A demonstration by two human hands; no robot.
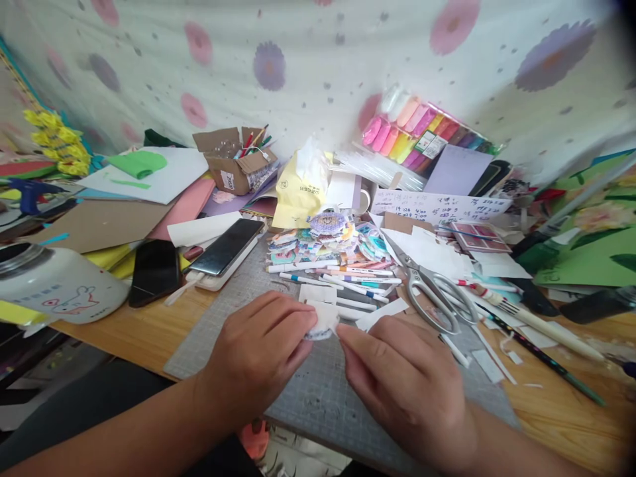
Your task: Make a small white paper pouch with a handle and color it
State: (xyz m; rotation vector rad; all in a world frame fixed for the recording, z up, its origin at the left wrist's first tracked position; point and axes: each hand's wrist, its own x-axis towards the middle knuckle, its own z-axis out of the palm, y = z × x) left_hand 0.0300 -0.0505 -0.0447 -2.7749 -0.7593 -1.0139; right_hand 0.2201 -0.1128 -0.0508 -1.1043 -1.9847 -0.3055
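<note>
Head view: left hand (pixel 253 348) and right hand (pixel 405 377) pinch paper (pixel 324 318); handwritten sheet (pixel 440 205) shows "4:00".

The paper piece (pixel 325 317) is white, the mat (pixel 308 397) gridded grey, the curtain (pixel 318 66) flowered pink and purple.

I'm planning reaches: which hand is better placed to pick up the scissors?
Right, probably: the right hand is nearer the scissors, while the left hand, farther away, holds the small white paper piece.

Toward the far edge of the desk (pixel 134 344), a paper strip (pixel 442 204) bears handwritten "4:00" and "7:00"; the yellow pack (pixel 297 199) has unclear print.
</note>
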